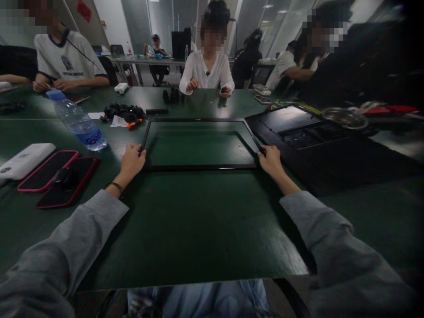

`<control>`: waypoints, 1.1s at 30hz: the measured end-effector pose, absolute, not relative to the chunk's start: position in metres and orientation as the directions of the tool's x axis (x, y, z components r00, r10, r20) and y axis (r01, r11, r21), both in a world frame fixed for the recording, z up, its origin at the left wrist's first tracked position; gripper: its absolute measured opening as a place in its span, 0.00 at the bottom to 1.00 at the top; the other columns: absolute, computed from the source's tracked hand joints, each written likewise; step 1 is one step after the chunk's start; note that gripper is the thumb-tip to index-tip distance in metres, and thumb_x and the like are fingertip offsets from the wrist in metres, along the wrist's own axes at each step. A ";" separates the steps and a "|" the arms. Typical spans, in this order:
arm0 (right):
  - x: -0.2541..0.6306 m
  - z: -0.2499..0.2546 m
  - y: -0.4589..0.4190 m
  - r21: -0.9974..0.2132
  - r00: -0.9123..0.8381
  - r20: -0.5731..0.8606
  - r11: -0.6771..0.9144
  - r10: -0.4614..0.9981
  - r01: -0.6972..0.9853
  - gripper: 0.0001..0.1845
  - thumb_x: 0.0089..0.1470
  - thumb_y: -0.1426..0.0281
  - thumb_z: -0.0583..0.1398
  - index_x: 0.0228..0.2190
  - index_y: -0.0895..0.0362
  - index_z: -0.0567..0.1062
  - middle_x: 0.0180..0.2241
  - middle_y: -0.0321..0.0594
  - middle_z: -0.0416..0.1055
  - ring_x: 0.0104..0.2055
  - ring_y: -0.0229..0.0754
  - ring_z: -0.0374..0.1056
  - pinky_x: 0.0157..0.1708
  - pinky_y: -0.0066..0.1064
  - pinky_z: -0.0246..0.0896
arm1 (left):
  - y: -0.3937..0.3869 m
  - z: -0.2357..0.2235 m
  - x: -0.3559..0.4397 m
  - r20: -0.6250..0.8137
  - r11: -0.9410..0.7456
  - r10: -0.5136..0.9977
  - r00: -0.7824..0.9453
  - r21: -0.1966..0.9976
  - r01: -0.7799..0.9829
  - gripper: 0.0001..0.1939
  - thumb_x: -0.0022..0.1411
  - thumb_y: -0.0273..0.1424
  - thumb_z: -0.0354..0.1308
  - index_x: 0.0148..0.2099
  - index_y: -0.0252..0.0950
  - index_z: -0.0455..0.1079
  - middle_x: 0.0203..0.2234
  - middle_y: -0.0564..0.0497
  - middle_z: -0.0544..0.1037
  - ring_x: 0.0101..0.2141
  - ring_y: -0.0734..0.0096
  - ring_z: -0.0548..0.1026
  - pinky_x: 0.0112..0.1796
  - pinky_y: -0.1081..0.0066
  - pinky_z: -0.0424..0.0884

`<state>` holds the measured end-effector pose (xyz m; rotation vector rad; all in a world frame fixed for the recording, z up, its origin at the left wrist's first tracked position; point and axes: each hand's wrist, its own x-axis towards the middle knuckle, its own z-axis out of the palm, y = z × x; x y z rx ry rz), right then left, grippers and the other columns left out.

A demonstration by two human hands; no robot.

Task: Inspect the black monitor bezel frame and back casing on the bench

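Pinching the left side of a thin black frame [202, 167], the left hand [133, 160] is holding it level with the right hand [271, 160], which is pinching its right side, seemingly just above the green table [212, 221].

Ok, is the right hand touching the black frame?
Touching. The head view shows the right hand gripping the black frame at its right side, with no gap between them.
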<state>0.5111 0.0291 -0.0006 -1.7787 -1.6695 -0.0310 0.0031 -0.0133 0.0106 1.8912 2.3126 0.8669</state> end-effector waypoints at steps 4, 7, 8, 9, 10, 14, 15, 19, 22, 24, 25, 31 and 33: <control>0.497 0.018 0.014 -0.459 0.174 0.543 0.116 0.822 0.881 0.19 0.59 0.68 0.53 0.50 0.58 0.73 0.47 0.57 0.69 0.55 0.59 0.64 0.58 0.59 0.56 | -0.015 0.013 0.005 0.449 0.010 0.847 -0.284 0.521 0.854 0.19 0.64 0.34 0.54 0.55 0.34 0.72 0.47 0.42 0.70 0.42 0.62 0.75 0.50 0.59 0.72; 0.498 0.020 0.015 -0.473 0.186 0.605 0.162 0.774 0.866 0.20 0.60 0.69 0.51 0.51 0.57 0.71 0.47 0.55 0.70 0.54 0.57 0.64 0.58 0.58 0.57 | -0.017 0.017 0.007 0.528 -0.053 0.793 -0.305 0.559 0.827 0.19 0.64 0.33 0.55 0.56 0.36 0.71 0.47 0.43 0.68 0.42 0.63 0.74 0.50 0.60 0.72; 0.501 0.018 0.017 -0.477 0.197 0.619 0.165 0.760 0.863 0.20 0.60 0.69 0.51 0.51 0.57 0.71 0.47 0.55 0.70 0.54 0.57 0.64 0.58 0.58 0.58 | -0.018 0.018 0.007 0.545 -0.070 0.779 -0.310 0.566 0.821 0.19 0.64 0.33 0.55 0.56 0.36 0.71 0.47 0.43 0.68 0.43 0.62 0.74 0.50 0.60 0.72; 0.503 0.016 0.020 -0.481 0.210 0.628 0.161 0.750 0.862 0.20 0.60 0.69 0.51 0.52 0.57 0.71 0.47 0.55 0.70 0.54 0.56 0.65 0.57 0.57 0.58 | -0.018 0.018 0.008 0.558 -0.084 0.768 -0.313 0.573 0.815 0.19 0.64 0.32 0.55 0.57 0.36 0.71 0.47 0.43 0.67 0.44 0.62 0.74 0.51 0.59 0.72; 0.506 0.013 0.023 -0.485 0.223 0.631 0.153 0.743 0.861 0.20 0.59 0.69 0.52 0.52 0.58 0.70 0.48 0.55 0.70 0.54 0.56 0.65 0.58 0.57 0.58 | -0.019 0.019 0.008 0.568 -0.097 0.761 -0.313 0.577 0.811 0.19 0.64 0.32 0.55 0.57 0.36 0.70 0.47 0.43 0.67 0.45 0.62 0.73 0.51 0.60 0.72; 0.514 0.004 0.029 -0.501 0.243 0.607 0.127 0.756 0.856 0.21 0.60 0.69 0.53 0.53 0.60 0.69 0.50 0.56 0.70 0.57 0.56 0.65 0.59 0.55 0.57 | -0.018 0.018 0.006 0.571 -0.113 0.763 -0.304 0.581 0.806 0.19 0.64 0.33 0.56 0.57 0.37 0.71 0.46 0.44 0.68 0.43 0.65 0.73 0.50 0.61 0.72; 0.514 0.003 0.029 -0.505 0.240 0.600 0.128 0.763 0.854 0.20 0.60 0.69 0.53 0.53 0.60 0.70 0.50 0.56 0.70 0.57 0.56 0.65 0.60 0.55 0.57 | -0.018 0.017 0.005 0.566 -0.111 0.767 -0.302 0.580 0.807 0.19 0.64 0.33 0.56 0.56 0.37 0.71 0.46 0.44 0.68 0.41 0.66 0.73 0.49 0.62 0.73; 0.512 0.004 0.026 -0.517 0.228 0.588 0.144 0.776 0.844 0.20 0.58 0.69 0.54 0.51 0.58 0.71 0.50 0.56 0.71 0.56 0.57 0.65 0.60 0.56 0.58 | -0.016 0.015 0.003 0.551 -0.099 0.780 -0.296 0.576 0.812 0.19 0.64 0.33 0.56 0.56 0.35 0.72 0.45 0.44 0.69 0.37 0.68 0.72 0.47 0.63 0.73; 0.510 0.006 0.025 -0.525 0.226 0.582 0.149 0.781 0.838 0.20 0.57 0.69 0.54 0.51 0.57 0.72 0.50 0.56 0.72 0.56 0.57 0.65 0.60 0.56 0.58 | -0.016 0.015 0.002 0.528 -0.081 0.793 -0.305 0.587 0.806 0.20 0.64 0.34 0.56 0.56 0.35 0.73 0.45 0.44 0.69 0.35 0.70 0.72 0.47 0.63 0.72; 0.510 0.006 0.026 -0.538 0.231 0.568 0.144 0.790 0.830 0.20 0.57 0.69 0.55 0.50 0.57 0.73 0.50 0.56 0.72 0.57 0.56 0.66 0.60 0.55 0.59 | -0.015 0.015 0.003 0.498 -0.060 0.808 -0.313 0.600 0.798 0.20 0.64 0.34 0.56 0.56 0.35 0.73 0.45 0.44 0.70 0.35 0.70 0.72 0.47 0.63 0.72; 0.510 0.005 0.026 -0.548 0.236 0.557 0.139 0.797 0.825 0.20 0.57 0.69 0.55 0.50 0.57 0.73 0.50 0.56 0.72 0.56 0.56 0.66 0.60 0.55 0.59 | -0.015 0.015 0.003 0.484 -0.050 0.816 -0.317 0.604 0.795 0.19 0.63 0.34 0.56 0.55 0.34 0.74 0.45 0.44 0.70 0.35 0.70 0.72 0.47 0.63 0.72; 0.519 -0.007 0.036 -0.584 0.241 0.500 0.119 0.832 0.803 0.22 0.54 0.71 0.56 0.51 0.61 0.73 0.50 0.57 0.73 0.56 0.55 0.68 0.60 0.51 0.61 | -0.013 0.015 0.003 0.427 -0.001 0.844 -0.324 0.605 0.796 0.20 0.63 0.34 0.56 0.54 0.33 0.75 0.43 0.45 0.69 0.35 0.69 0.72 0.48 0.62 0.72; 0.522 -0.011 0.039 -0.591 0.245 0.494 0.116 0.834 0.798 0.22 0.53 0.72 0.56 0.50 0.62 0.73 0.51 0.57 0.73 0.56 0.55 0.69 0.60 0.50 0.61 | -0.013 0.014 0.002 0.412 0.012 0.854 -0.319 0.597 0.802 0.20 0.62 0.34 0.56 0.54 0.33 0.75 0.43 0.45 0.69 0.35 0.69 0.72 0.48 0.62 0.72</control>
